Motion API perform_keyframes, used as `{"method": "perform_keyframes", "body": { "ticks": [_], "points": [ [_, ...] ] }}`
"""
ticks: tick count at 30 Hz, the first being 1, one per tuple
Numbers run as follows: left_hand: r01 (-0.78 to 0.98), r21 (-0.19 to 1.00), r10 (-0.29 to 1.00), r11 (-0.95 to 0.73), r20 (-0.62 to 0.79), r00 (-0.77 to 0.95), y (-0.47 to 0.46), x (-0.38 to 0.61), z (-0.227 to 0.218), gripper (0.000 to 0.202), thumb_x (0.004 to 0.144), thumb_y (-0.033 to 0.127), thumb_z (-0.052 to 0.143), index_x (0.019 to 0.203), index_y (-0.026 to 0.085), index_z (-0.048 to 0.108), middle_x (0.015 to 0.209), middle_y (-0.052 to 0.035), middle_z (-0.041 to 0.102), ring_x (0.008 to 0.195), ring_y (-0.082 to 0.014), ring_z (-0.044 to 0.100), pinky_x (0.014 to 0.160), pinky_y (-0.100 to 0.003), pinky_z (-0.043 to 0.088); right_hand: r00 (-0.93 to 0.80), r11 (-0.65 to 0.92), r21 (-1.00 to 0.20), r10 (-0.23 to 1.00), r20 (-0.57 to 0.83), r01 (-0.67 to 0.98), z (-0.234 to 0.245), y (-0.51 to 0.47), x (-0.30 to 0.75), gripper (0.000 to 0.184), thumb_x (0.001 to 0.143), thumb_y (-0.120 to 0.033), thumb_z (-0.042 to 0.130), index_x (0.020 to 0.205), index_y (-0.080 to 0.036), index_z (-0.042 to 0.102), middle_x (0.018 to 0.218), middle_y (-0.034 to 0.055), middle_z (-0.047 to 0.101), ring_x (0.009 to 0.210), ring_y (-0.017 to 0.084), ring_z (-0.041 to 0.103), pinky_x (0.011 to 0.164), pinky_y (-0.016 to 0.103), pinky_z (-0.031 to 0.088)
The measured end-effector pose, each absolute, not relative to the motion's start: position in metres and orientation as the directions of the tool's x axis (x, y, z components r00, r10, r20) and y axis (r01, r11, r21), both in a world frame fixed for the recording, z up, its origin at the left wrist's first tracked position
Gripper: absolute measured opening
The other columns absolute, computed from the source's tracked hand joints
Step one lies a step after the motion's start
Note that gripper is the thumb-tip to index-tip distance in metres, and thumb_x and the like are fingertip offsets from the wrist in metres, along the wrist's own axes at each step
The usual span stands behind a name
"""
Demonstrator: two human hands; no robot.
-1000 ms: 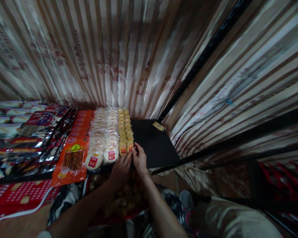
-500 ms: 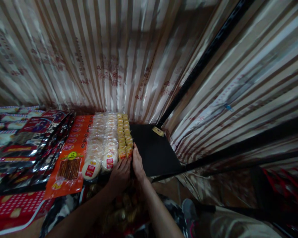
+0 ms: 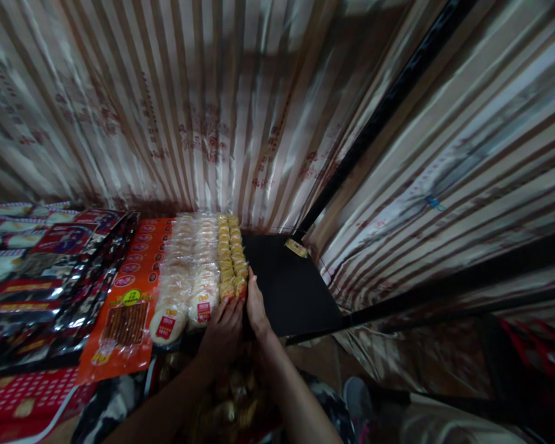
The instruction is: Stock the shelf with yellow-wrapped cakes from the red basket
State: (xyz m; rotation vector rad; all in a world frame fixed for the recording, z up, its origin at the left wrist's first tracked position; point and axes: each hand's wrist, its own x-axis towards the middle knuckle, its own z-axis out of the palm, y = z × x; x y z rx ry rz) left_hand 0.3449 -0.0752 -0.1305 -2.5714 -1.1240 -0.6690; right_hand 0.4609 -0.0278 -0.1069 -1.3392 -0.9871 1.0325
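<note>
Head view: left hand, right hand against two yellow packet columns; grip: cannot tell.

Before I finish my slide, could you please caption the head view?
Left hand at the front, right hand at the side of gold packets, beside white packets on a black shelf.

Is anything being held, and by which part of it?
Nothing looks gripped: the left hand rests at the front of the yellow packets, the right hand along their right side.
</note>
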Motion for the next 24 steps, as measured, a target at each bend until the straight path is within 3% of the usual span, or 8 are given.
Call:
{"method": "perform_keyframes", "body": {
  "ticks": [5, 10, 16, 21, 24],
  "points": [
    [0.745, -0.056, 0.626, -0.664, 0.503, 0.596, -0.074, 0.345, -0.133, 0.046, 0.086, 0.033, 0.042, 0.124, 0.012, 0.058, 0.135, -0.0103, 0.054, 0.13, -0.0235, 0.041, 0.115, -0.042, 0.017, 0.197, 0.017, -0.998, 0.98, 0.006, -0.055, -0.11, -0.022, 0.462, 0.076, 0.085, -0.073, 0.028, 0.141, -0.024, 0.041, 0.147, 0.0028, 0.041, 0.137, 0.02, 0.034, 0.116, 0.039, 0.023],
    [0.745, -0.088, 0.608, -0.662, 0.518, 0.601, -0.073, 0.345, -0.136, 0.042, 0.088, 0.032, 0.041, 0.119, 0.014, 0.062, 0.136, -0.008, 0.053, 0.129, -0.0223, 0.041, 0.117, -0.042, 0.01, 0.281, -0.041, -0.997, 0.958, -0.059, -0.069, -0.114, -0.004, 0.469, 0.078, 0.083, -0.075, 0.03, 0.14, -0.022, 0.043, 0.147, 0.0037, 0.04, 0.138, 0.021, 0.032, 0.115, 0.041, 0.024],
    [0.751, -0.097, 0.588, -0.653, 0.559, 0.584, -0.072, 0.346, -0.135, 0.038, 0.089, 0.028, 0.039, 0.113, 0.015, 0.065, 0.133, -0.0063, 0.056, 0.129, -0.0212, 0.04, 0.118, -0.043, 0.003, 0.146, -0.007, -0.986, 0.989, -0.031, -0.164, -0.106, 0.004, 0.463, 0.07, 0.086, -0.071, 0.03, 0.134, -0.025, 0.051, 0.134, 0.0026, 0.055, 0.129, 0.021, 0.047, 0.109, 0.04, 0.036],
    [0.747, -0.123, 0.586, -0.654, 0.543, 0.602, -0.072, 0.346, -0.135, 0.039, 0.088, 0.027, 0.04, 0.117, 0.015, 0.062, 0.139, -0.0074, 0.05, 0.134, -0.0222, 0.035, 0.118, -0.046, 0.008, 0.23, -0.043, -0.978, 0.969, -0.091, -0.205, -0.109, 0.021, 0.476, 0.084, 0.079, -0.08, 0.027, 0.136, -0.022, 0.048, 0.145, 0.0051, 0.041, 0.136, 0.024, 0.036, 0.113, 0.043, 0.029],
    [0.747, -0.124, 0.57, -0.654, 0.568, 0.593, -0.071, 0.346, -0.137, 0.039, 0.087, 0.029, 0.042, 0.118, 0.015, 0.062, 0.14, -0.007, 0.049, 0.135, -0.0221, 0.033, 0.119, -0.046, 0.003, 0.239, -0.057, -0.972, 0.964, -0.112, -0.229, -0.109, 0.035, 0.479, 0.088, 0.077, -0.082, 0.025, 0.137, -0.021, 0.047, 0.148, 0.0059, 0.037, 0.136, 0.025, 0.036, 0.112, 0.045, 0.029]
  ]
}}
